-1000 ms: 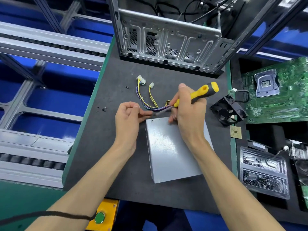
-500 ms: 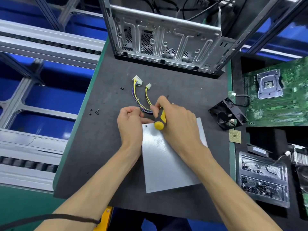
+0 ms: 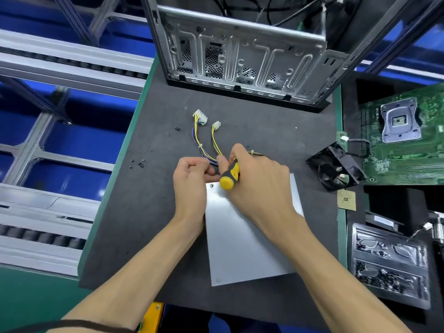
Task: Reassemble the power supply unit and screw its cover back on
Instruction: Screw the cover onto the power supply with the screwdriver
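The power supply unit (image 3: 245, 239) lies on the dark mat with its grey metal cover facing up. A screw head (image 3: 211, 186) shows in the cover's far left corner. Yellow and purple cables (image 3: 200, 145) with white plugs run from its far side. My right hand (image 3: 259, 183) grips a yellow-and-black screwdriver (image 3: 229, 176), its handle end pointing toward me and its tip hidden past the unit's far edge. My left hand (image 3: 192, 179) is curled at the unit's far left corner, beside the cables; whether it holds anything is hidden.
Several loose black screws (image 3: 138, 162) lie left on the mat, one more (image 3: 177, 129) farther back. An open computer case (image 3: 242, 56) stands behind. A black fan (image 3: 334, 169), a CPU chip (image 3: 346, 200), a motherboard (image 3: 403, 135) and a plastic parts tray (image 3: 389, 265) sit right.
My right hand turned the screwdriver from lying flat with its handle to the right to pointing away from me, and lowered it at the unit's far edge. The left hand stayed at the corner.
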{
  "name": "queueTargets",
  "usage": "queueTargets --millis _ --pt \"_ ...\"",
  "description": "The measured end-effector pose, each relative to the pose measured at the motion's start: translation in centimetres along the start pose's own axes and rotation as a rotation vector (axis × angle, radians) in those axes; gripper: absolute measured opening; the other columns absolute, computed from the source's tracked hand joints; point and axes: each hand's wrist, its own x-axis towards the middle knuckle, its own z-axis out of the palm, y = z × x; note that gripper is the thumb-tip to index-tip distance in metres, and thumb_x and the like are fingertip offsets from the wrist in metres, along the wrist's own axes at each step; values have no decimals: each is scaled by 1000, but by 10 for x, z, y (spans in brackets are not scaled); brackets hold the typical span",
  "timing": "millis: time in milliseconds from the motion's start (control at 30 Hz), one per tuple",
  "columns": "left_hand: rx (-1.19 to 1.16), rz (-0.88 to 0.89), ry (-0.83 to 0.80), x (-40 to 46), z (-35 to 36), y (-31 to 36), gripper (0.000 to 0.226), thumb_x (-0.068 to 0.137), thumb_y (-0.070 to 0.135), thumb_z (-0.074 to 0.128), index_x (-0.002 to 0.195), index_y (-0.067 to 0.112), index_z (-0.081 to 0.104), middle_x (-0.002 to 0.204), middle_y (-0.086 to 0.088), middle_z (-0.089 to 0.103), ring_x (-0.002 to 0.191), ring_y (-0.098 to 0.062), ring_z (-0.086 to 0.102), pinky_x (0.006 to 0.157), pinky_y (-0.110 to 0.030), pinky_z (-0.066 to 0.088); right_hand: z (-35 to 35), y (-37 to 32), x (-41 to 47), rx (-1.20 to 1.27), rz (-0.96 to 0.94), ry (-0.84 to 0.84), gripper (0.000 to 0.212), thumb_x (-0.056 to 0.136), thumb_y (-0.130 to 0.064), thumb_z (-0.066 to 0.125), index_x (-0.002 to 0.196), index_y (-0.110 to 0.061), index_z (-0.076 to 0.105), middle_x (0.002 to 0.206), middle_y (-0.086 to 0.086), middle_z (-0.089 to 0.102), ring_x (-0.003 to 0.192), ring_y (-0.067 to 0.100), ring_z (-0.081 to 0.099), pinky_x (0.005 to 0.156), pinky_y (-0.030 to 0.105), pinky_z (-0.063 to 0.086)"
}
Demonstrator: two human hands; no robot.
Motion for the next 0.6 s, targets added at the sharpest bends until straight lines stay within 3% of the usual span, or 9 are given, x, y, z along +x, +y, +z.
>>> queueTargets --millis 67,233,400,500,600 --pt "37 10 -12 2 0 -1 7 96 2 51 92 4 56 73 -6 60 52 -4 63 49 -14 46 1 1 1 -24 19 -2 31 104 -47 44 88 -21 40 53 -7 32 56 31 41 50 31 14" --pt "74 -6 61 7 2 -2 6 93 3 52 89 7 55 66 4 57 48 -2 55 50 -16 44 1 -1 4 -80 -44 -8 25 105 -37 46 90 -18 40 57 -2 45 53 33 42 48 32 16" --pt "67 -28 112 11 2 -3 8 90 2 54 85 7 58 57 14 57 52 -2 53 57 -21 44 -9 -15 8 -68 -31 17 36 96 -20 67 82 -16 34 48 -3 28 41 28 22 51 22 3" --pt "56 -17 111 12 3 -3 8 91 2 54 87 6 59 53 16 57 50 1 53 54 -16 45 -10 -16 9 -77 -36 3 35 98 -20 66 84 -16 34 49 -1 29 42 29 23 52 23 2" --pt "50 -7 98 9 2 -5 10 92 5 55 84 10 59 61 13 59 57 -3 55 61 -20 45 -7 -12 8 -101 -38 -17 28 104 -25 54 88 -16 33 51 -3 30 46 31 28 50 27 5"
